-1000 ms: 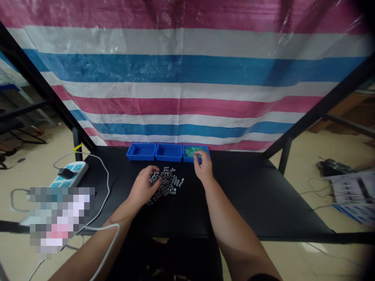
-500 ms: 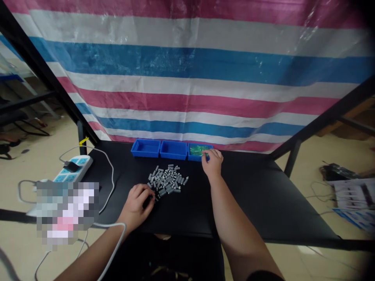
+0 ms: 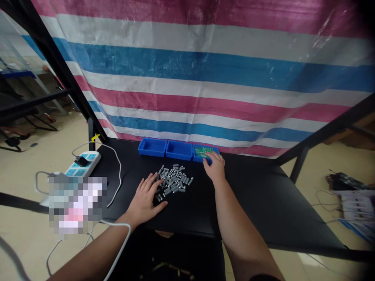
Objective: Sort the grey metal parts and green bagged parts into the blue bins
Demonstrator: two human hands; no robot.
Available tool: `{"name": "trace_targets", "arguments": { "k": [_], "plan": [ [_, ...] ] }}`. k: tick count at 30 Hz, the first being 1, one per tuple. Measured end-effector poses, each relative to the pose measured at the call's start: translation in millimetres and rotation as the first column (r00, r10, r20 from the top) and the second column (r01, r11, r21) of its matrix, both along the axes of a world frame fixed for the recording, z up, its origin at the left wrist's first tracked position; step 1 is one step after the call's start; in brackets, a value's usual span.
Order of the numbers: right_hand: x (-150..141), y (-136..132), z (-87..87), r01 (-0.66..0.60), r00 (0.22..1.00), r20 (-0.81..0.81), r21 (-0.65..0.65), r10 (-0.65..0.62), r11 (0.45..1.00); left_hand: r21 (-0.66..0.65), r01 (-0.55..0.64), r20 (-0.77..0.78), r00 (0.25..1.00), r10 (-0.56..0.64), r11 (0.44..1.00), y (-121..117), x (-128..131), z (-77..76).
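Since those grey bits piled on the table look stiff, slick and lightish, I'd pinch them mid-length; left hand splayed at their edge, right hand at a blue tray, can't tell its grip.

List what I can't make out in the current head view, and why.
All in the head view:
1. Whether any small gray pieces lie under the left hand: its palm and fingers hide the spot.
2. What the green contents of the rightmost blue bin are: too small, partly covered by the right hand.
3. Whether that hand grips anything: too small.
4. The pixelated patch: masked.
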State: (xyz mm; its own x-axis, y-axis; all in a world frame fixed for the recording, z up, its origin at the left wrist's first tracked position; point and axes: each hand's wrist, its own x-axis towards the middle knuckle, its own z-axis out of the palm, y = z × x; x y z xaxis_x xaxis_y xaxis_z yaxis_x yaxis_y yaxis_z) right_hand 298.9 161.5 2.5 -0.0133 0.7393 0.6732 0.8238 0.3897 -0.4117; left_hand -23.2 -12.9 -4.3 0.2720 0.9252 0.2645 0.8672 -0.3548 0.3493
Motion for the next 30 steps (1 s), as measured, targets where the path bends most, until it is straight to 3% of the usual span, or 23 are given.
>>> {"name": "trace_targets", "arguments": {
  "k": [4, 8, 11, 14, 16, 19, 24, 30],
  "plan": [
    [-4.7, -8.2, 9.1, -0.015, 0.998, -0.059, 0.082, 0.02, 0.997, -0.013, -0.028, -0.009, 1.0, 0.028, 1.0, 2.9, 1.0, -6.3],
    [-16.4, -30.3, 18.7, -0.22, 0.966, -0.121, 0.076, 0.228, 0.973, 0.013, -0.076, 0.017, 0.997, 0.076, 0.997, 8.9, -0.3, -16.7],
    [-28.0, -51.6, 17.2, -0.446, 0.88, -0.174, 0.014, 0.442, 0.895, 0.003, -0.048, 0.006, 0.999, 0.048, 0.999, 18.2, -3.9, -20.7],
    [-36.9, -69.8, 9.5, -0.587, 0.81, -0.156, -0.189, 0.566, 0.787, -0.027, 0.012, -0.019, 1.0, -0.013, 1.0, 31.9, -8.2, -20.7],
    [-41.3, -77.3, 3.1, -0.578, 0.804, -0.093, -0.353, 0.587, 0.736, -0.039, 0.029, -0.024, 0.999, -0.03, 0.999, 42.4, -10.2, -20.1],
    [-48.6, -79.0, -6.2, -0.492, 0.815, 0.031, -0.489, 0.578, 0.72, -0.058, 0.06, -0.018, 0.998, -0.061, 0.996, 58.9, -11.4, -19.5],
    [-64.0, -64.8, -14.8, -0.424, 0.802, 0.139, -0.553, 0.581, 0.717, -0.102, 0.181, 0.003, 0.983, -0.182, 0.978, 85.6, -10.1, -17.3],
    [-75.1, -52.1, -12.2, -0.473, 0.753, 0.147, -0.557, 0.642, 0.683, -0.091, 0.321, 0.074, 0.946, -0.315, 0.943, 108.1, -6.1, -13.4]
  ]
}}
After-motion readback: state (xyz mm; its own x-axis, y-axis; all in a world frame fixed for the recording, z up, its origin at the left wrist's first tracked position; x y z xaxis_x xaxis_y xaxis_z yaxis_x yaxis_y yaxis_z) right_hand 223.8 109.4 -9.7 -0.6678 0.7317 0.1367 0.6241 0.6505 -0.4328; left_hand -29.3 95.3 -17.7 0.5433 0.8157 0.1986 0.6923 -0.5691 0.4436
